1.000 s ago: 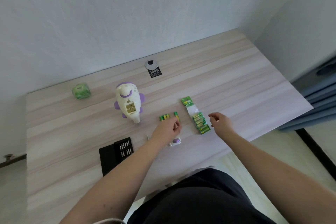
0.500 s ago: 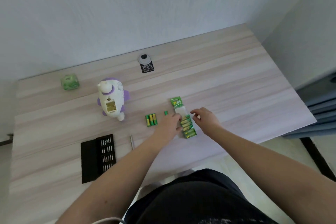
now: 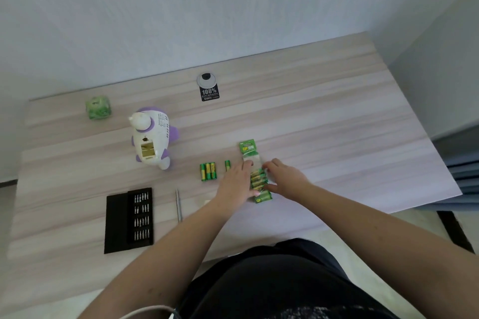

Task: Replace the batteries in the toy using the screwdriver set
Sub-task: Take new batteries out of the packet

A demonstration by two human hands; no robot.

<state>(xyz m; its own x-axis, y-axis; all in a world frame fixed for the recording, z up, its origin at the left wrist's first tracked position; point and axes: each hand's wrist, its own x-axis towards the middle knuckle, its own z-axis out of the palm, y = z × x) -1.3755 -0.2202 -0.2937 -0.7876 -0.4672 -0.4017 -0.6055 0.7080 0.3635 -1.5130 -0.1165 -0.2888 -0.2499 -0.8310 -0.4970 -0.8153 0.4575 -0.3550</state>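
The white and purple toy lies on the table with its battery bay uncovered. Right of it are three loose green batteries side by side and a single battery. A green strip pack of batteries lies further right. My left hand rests flat on the pack's left side, fingers straight and thumb at its lower end. My right hand pinches the pack's right edge. The slim screwdriver lies near the front edge.
A black bit case lies open at the front left. A small white piece peeks out beside my left forearm. A green packet sits at the back left, and a cable grommet with a black label is at the back.
Both hands moved from beside the loose batteries onto the battery pack. The camera view shifted, so the objects sit further left in the frame.
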